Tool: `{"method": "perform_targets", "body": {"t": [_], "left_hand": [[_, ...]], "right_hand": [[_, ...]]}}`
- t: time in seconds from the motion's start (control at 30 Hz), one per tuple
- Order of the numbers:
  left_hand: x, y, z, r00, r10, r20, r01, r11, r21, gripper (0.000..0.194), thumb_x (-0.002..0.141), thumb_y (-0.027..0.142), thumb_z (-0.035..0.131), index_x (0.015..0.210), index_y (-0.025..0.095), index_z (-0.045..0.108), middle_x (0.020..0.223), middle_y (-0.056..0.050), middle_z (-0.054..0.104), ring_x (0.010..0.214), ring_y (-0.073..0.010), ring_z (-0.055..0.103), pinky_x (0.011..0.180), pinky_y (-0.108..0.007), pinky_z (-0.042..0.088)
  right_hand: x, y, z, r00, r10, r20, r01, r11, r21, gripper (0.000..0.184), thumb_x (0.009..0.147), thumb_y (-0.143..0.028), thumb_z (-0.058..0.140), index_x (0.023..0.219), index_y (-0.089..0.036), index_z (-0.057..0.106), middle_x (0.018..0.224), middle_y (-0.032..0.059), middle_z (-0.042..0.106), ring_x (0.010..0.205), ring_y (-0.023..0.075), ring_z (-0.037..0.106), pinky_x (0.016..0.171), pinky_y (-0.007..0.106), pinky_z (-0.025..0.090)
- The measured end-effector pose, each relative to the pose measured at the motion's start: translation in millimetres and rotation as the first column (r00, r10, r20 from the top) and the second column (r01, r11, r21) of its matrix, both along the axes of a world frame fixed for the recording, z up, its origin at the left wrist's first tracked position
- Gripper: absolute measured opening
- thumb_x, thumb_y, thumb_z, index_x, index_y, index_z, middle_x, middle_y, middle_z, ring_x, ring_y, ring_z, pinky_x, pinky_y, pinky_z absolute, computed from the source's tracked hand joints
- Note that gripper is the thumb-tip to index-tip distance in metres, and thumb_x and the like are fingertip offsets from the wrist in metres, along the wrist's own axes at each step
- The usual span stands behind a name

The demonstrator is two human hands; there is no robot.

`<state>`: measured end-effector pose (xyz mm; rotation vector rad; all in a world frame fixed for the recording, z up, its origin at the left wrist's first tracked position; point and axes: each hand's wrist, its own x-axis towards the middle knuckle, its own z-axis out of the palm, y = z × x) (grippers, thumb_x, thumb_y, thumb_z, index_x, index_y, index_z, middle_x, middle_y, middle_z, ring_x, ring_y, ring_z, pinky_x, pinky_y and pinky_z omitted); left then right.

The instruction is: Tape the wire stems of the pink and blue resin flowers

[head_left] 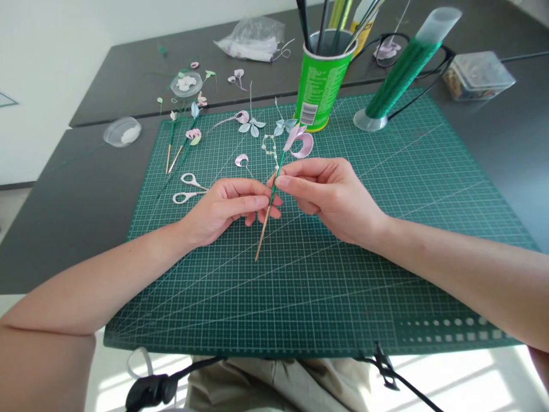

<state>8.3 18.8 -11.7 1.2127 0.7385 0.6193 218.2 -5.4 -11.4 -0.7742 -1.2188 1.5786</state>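
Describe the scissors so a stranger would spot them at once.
On the green cutting mat, look toward its left side, just beyond the left hand. The scissors lie there, two white finger loops showing, blades hidden from view. Unlike the slim flower stems farther back, they have paired, open handles.

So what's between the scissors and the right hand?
In the head view, the left hand comes first after the scissors' handles, hiding their blades. Then comes the green stem, in the right hand's grip.
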Motion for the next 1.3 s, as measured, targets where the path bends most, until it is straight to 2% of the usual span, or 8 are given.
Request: {"method": "perform_targets", "body": {"t": [0.13, 0.27, 0.5, 0.63, 0.8, 0.93, 1.13, 1.3], "left_hand": [[0.6, -0.1, 0.0, 1.000, 0.001, -0.025, -0.001, 1.000, 0.008, 0.015, 0.082, 0.033, 0.091, 0.087, 0.019, 0.087, 0.078, -0.005, 0.083, 0.063, -0.0112, 0.067, 0.054, -0.018, 0.049], [-0.8, 0.5, -1.4, 1.000, -0.005, -0.022, 0.006, 1.000, 0.014, 0.013, 0.083, 0.033, 0.090, 0.086, 0.020, 0.087, 0.079, -0.005, 0.084, 0.064, -0.0114, 0.069, 0.054, -0.018, 0.049], [-1.0, -0.9, -1.7, 1.000, 0.015, 0.007, -0.015, 0.999, -0.046, 0.022, 0.082, 0.041, 0.094, 0.092, 0.023, 0.090, 0.090, -0.007, 0.087, 0.087, -0.0207, 0.083, 0.063, -0.021, 0.060], [1.3, -1.7, 0.2, 1.000, 0.022, -0.009, -0.023, 0.997, -0.078, 0.026, 0.075, 0.045, 0.099, 0.085, 0.024, 0.089, 0.082, -0.005, 0.086, 0.080, -0.0175, 0.083, 0.059, -0.017, 0.057], [1.4, -0.9, -1.1, 0.999, 0.028, -0.033, -0.031, 0.994, -0.101, 0.030, 0.072, 0.045, 0.101, 0.082, 0.021, 0.087, 0.078, -0.004, 0.085, 0.070, -0.0139, 0.080, 0.051, -0.014, 0.051], [1.1, -0.7, -2.7, 1.000, 0.017, 0.005, -0.016, 0.996, -0.089, 0.025, 0.076, 0.040, 0.100, 0.079, 0.021, 0.085, 0.075, -0.001, 0.084, 0.069, -0.0105, 0.079, 0.052, -0.011, 0.050], [3.1, -1.9, -0.3, 1.000, 0.020, 0.022, -0.019, 0.998, -0.065, 0.031, 0.075, 0.035, 0.101, 0.071, 0.017, 0.076, 0.068, 0.000, 0.080, 0.065, -0.0096, 0.076, 0.055, -0.012, 0.051], [3.0, -1.4, -2.8, 0.997, 0.017, 0.072, -0.014, 0.999, -0.043, 0.031, 0.077, 0.030, 0.100, 0.071, 0.017, 0.072, 0.069, 0.003, 0.079, 0.067, -0.0074, 0.075, 0.057, -0.011, 0.052]], "right_hand": [[-0.6, 0.3, 0.3, 1.000, -0.003, 0.007, 0.003, 1.000, -0.006, 0.025, 0.085, -0.036, 0.091, 0.078, -0.018, 0.076, 0.068, -0.0020, 0.066, 0.061, 0.0097, 0.060, 0.055, 0.024, 0.049], [-0.9, 0.8, 0.0, 1.000, 0.000, 0.009, -0.001, 1.000, 0.017, 0.026, 0.085, -0.035, 0.091, 0.076, -0.017, 0.074, 0.067, -0.0020, 0.064, 0.062, 0.0099, 0.061, 0.057, 0.025, 0.051], [0.6, 1.5, -0.9, 1.000, 0.016, 0.015, -0.017, 0.999, 0.039, 0.030, 0.084, -0.041, 0.092, 0.072, -0.018, 0.077, 0.065, -0.0021, 0.064, 0.068, 0.0108, 0.063, 0.059, 0.024, 0.052], [0.8, 2.1, -1.1, 0.996, 0.089, -0.018, -0.088, 0.995, 0.038, 0.026, 0.087, -0.037, 0.090, 0.073, -0.018, 0.079, 0.062, -0.0025, 0.063, 0.065, 0.0109, 0.064, 0.060, 0.025, 0.053], [0.2, 1.5, -0.2, 0.997, 0.075, -0.025, -0.075, 0.997, 0.023, 0.023, 0.087, -0.032, 0.091, 0.073, -0.017, 0.079, 0.059, -0.0031, 0.062, 0.062, 0.0102, 0.063, 0.060, 0.025, 0.054], [-0.3, 1.0, -0.1, 0.998, 0.055, -0.038, -0.054, 0.998, 0.018, 0.019, 0.084, -0.029, 0.092, 0.074, -0.017, 0.080, 0.060, -0.0037, 0.064, 0.059, 0.0087, 0.061, 0.060, 0.024, 0.055], [-1.1, 1.0, -0.3, 0.996, 0.058, -0.068, -0.056, 0.998, 0.032, 0.017, 0.082, -0.027, 0.093, 0.075, -0.017, 0.081, 0.059, -0.0050, 0.065, 0.056, 0.0070, 0.059, 0.063, 0.024, 0.057], [-2.2, 1.3, 0.9, 0.998, 0.044, -0.040, -0.043, 0.999, 0.026, 0.019, 0.081, -0.029, 0.094, 0.072, -0.018, 0.080, 0.053, -0.0065, 0.058, 0.056, 0.0081, 0.059, 0.062, 0.025, 0.057]]}}
